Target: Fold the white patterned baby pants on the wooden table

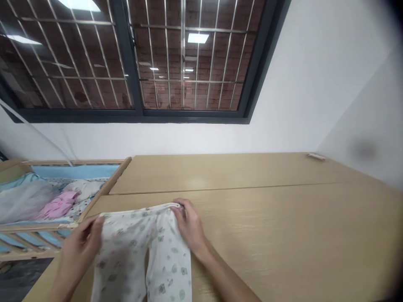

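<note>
A pair of small white pants [171, 251] with a green and grey print hangs between my two hands, its legs running down past the bottom of the view. My left hand [82, 243] pinches the left end of the waistband. At the other end, my right hand [189, 224] grips the waistband's right corner between thumb and fingers. The waistband is stretched nearly straight. Whether the lower part of the legs rests on the wooden tabletop [267, 235] is out of sight.
To the left stands a wooden crib [34, 227] with blue lining, holding a pink cloth [59, 204] and white bedding [27, 197]. A small pale object [315, 156] lies at the tabletop's far right. Behind are a white wall [189, 138] and a barred window [192, 116].
</note>
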Demonstrator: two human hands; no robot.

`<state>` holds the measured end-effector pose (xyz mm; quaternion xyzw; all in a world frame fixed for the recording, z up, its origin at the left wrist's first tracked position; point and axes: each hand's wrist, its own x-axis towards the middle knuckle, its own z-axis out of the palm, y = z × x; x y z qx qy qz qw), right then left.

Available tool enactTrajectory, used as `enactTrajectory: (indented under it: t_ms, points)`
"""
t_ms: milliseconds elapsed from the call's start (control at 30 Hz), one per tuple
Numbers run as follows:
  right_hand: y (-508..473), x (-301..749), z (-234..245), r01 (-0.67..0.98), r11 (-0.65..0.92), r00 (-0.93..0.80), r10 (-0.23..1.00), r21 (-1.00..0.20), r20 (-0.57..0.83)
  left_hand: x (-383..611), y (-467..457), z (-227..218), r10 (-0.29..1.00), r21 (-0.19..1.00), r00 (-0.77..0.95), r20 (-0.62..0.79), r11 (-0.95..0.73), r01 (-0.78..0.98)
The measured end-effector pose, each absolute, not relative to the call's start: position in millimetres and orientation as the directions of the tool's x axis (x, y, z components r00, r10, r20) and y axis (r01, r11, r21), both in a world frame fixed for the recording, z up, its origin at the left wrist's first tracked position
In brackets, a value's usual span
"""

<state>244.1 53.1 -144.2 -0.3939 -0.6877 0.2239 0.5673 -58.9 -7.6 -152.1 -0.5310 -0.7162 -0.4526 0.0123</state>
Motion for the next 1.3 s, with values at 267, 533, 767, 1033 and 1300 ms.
enactTrajectory:
  t_ms: [267, 533, 767, 1033, 1300]
  points:
    - [138.9, 318.4, -187.3, 0.572, 0.478, -0.108, 0.849, -0.666, 0.517, 13.0, 105.8, -192.6, 0.923, 0.593, -0.132, 0.362, -0.119, 0.796]
    - [202.9, 325.1, -227.1, 0.844, 0.338, -0.149, 0.894, -0.416, 0.423, 38.6, 183.5, -233.9, 0.934, 0.46, -0.078, 0.349, -0.098, 0.882]
    - [228.6, 315.0, -241.5, 0.904, 0.26, -0.144, 0.933, -0.34, 0.329, 50.5, 217.8, -234.5, 0.938, 0.416, -0.176, 0.298, 0.039, 0.909]
    - [245.9, 317.8, -242.5, 0.901, 0.213, -0.136, 0.966, -0.377, 0.221, 87.0, 181.3, -196.7, 0.974, 0.398, -0.127, 0.189, 0.043, 0.917]
    - [256.4, 329.4, -239.8, 0.846, 0.111, -0.048, 0.99, -0.521, 0.133, 186.7, 25.9, -180.5, 0.86, 0.47, 0.487, -0.151, -0.371, 0.801]
